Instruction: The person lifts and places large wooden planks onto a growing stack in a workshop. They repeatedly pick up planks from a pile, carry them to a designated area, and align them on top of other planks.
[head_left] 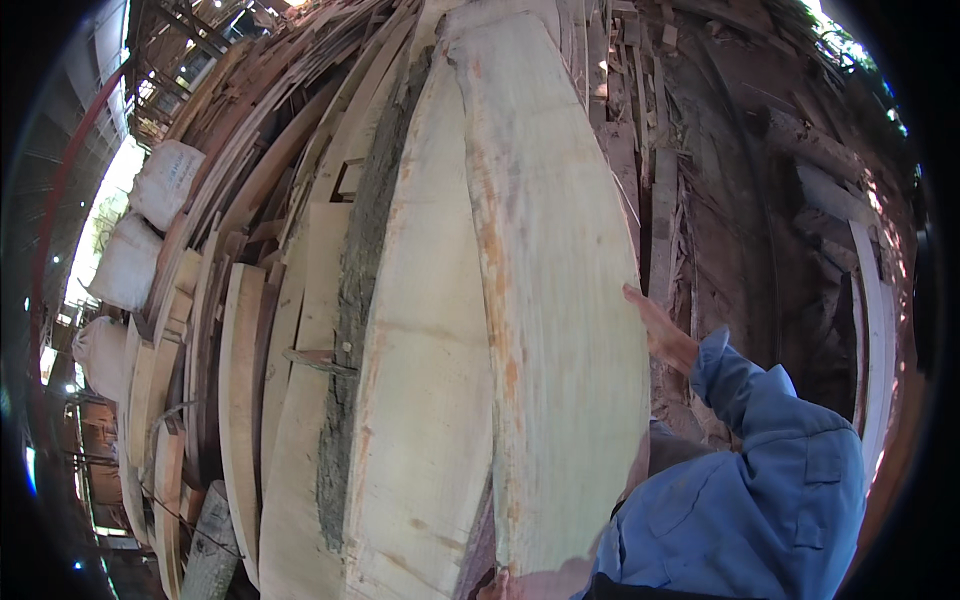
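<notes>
A broad pale wooden slab [555, 300] stands on end in front of me, leaning on a second slab with a bark edge [420, 400]. My right hand [655, 335], coming out of a blue sleeve [770, 480], grips the front slab's right edge at about mid height. My left hand [505, 583] shows only in part at the bottom edge of the picture, where its fingers hold the slab's lower end.
Many planks and boards [250, 380] lean in a stack to the left. Several white sacks [165, 180] lie beyond them. To the right are dark offcuts and rough timber [700, 150], and a pale curved board [875, 340] stands at the far right.
</notes>
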